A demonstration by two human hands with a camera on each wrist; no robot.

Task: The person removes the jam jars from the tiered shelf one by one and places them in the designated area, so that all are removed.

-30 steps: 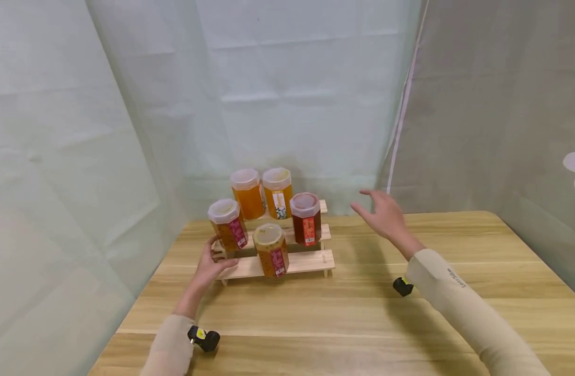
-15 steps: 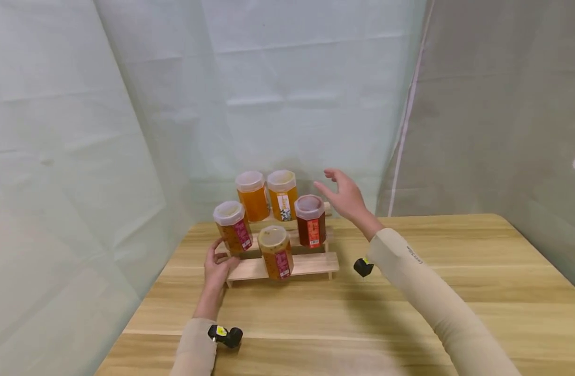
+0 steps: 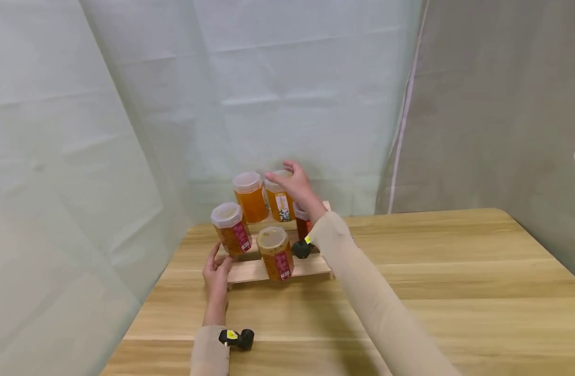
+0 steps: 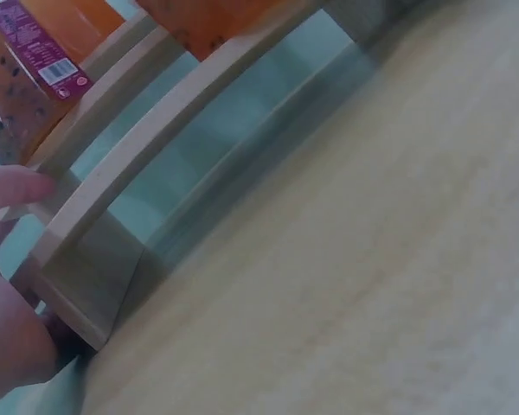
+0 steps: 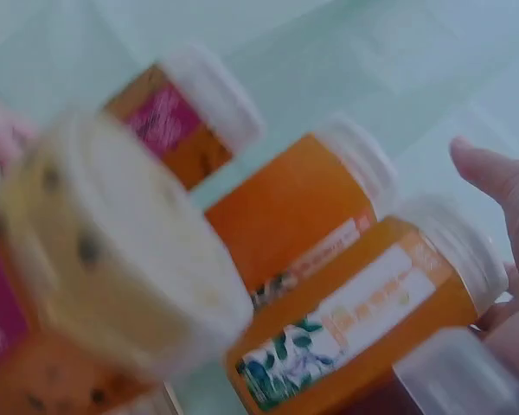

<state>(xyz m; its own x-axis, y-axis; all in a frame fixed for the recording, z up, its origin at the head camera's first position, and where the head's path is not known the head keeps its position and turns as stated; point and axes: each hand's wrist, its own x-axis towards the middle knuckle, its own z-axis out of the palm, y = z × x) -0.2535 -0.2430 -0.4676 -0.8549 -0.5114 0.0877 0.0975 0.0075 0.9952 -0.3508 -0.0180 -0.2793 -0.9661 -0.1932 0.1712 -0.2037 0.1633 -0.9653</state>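
Note:
A stepped wooden rack holds several honey jars with white lids. My right hand arches over the lid of the top right orange jar, its fingers spread about the lid and its thumb apart from it. Beside that jar stands a second orange jar. A pink-labelled jar is on the middle step and a seeded jar on the lowest. My forearm mostly hides a dark red jar. My left hand rests against the rack's left end, fingers straight.
The rack stands at the back left of a wooden table. Pale curtain walls close in behind and on both sides. Black wrist cameras sit on my left sleeve and right sleeve.
My right hand has swung left from above the bare table to over the top right orange jar. My left hand has stayed at the rack's left end.

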